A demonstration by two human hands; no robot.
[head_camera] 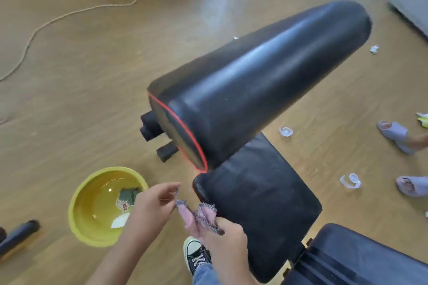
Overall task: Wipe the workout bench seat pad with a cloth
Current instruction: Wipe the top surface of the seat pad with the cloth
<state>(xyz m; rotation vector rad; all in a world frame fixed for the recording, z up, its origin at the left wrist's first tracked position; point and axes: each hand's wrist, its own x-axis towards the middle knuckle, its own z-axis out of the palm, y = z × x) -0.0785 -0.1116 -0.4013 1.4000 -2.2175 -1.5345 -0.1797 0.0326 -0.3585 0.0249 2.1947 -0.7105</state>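
The black seat pad (261,199) of the workout bench lies at lower centre, with the long black back pad (261,81), edged in red, rising behind it. A pink and checked cloth (199,215) is stretched between both hands, just off the seat pad's near left edge. My left hand (150,206) pinches one corner of the cloth. My right hand (229,238) grips the other end, its knuckles against the pad's edge.
A yellow basin (80,213) with water and a scrap in it stands on the wooden floor to the left. A cord (76,11) snakes across the floor. Another person's feet in lilac slippers (393,134) stand at right, amid plastic litter (350,180). My sneaker (196,254) is below.
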